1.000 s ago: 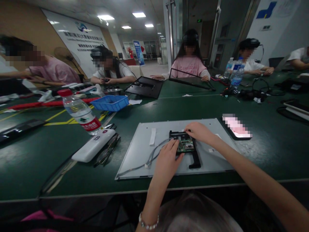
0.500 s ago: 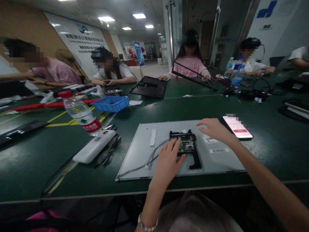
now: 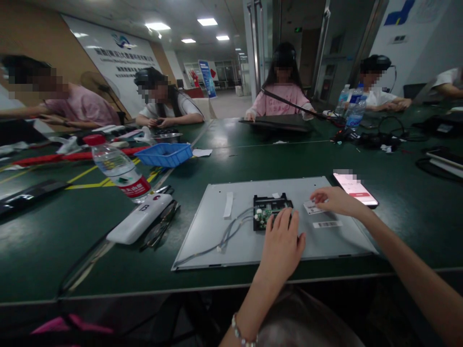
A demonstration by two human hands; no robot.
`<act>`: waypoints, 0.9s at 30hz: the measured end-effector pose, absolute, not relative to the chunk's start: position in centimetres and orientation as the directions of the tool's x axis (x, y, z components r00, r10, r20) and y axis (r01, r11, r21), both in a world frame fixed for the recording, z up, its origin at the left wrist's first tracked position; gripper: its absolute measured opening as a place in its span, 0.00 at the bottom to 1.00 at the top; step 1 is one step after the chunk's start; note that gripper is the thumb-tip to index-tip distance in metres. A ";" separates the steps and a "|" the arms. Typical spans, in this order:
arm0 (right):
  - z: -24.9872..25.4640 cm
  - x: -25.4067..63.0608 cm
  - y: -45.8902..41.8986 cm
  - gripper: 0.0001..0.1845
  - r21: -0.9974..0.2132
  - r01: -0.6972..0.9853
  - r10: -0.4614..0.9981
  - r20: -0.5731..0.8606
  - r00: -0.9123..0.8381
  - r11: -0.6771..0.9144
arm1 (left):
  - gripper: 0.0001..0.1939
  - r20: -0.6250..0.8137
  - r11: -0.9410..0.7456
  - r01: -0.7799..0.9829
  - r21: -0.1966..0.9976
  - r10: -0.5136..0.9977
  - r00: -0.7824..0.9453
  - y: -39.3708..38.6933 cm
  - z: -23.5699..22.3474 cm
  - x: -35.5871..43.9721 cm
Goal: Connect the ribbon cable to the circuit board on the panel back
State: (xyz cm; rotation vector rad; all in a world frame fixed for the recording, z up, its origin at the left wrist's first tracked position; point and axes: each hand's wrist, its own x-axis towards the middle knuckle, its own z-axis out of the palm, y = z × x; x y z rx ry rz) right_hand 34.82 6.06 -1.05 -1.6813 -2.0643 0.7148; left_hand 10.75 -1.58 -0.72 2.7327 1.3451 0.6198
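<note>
A silver-grey display panel (image 3: 202,226) lies flat on the table, its back side up. On its middle sits a black plastic bracket (image 3: 257,225) holding a green circuit board (image 3: 265,215), with grey cables (image 3: 227,235) running off to the left. My left hand (image 3: 282,241) lies over the bracket's right part with outstretched fingers, hiding part of the board. To the right, my right hand (image 3: 334,200) hovers by a white label (image 3: 311,208), fingers loosely bent and apart, with nothing visible in them.
A phone (image 3: 361,193) lies beyond the panel's right corner. At left are a water bottle (image 3: 123,173), a white power bank (image 3: 139,220), glasses (image 3: 161,226) and a blue tray (image 3: 164,156). Across the table a person handles a black panel (image 3: 280,124); several others sit around.
My left hand has slid right across the board, uncovering its left part. My right hand has moved slightly right, fingers more bent. The person opposite has drawn the black panel closer.
</note>
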 end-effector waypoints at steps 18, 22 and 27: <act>0.9 33.0 7.4 0.07 -0.802 0.577 0.938 -0.060 -0.341 0.158 | 0.27 0.336 -0.588 0.758 0.283 0.801 0.496 -1.0 -1.6 10.9; 1.3 31.3 6.3 0.09 -0.923 0.381 0.933 -0.093 -0.349 0.050 | 0.31 0.318 -0.573 0.714 0.403 0.819 0.478 -0.8 -1.1 10.6; 0.4 30.4 5.2 0.11 -0.952 0.295 0.935 -0.177 -0.306 -0.084 | 0.32 0.313 -0.520 0.679 0.519 0.854 0.416 -0.8 -0.8 10.4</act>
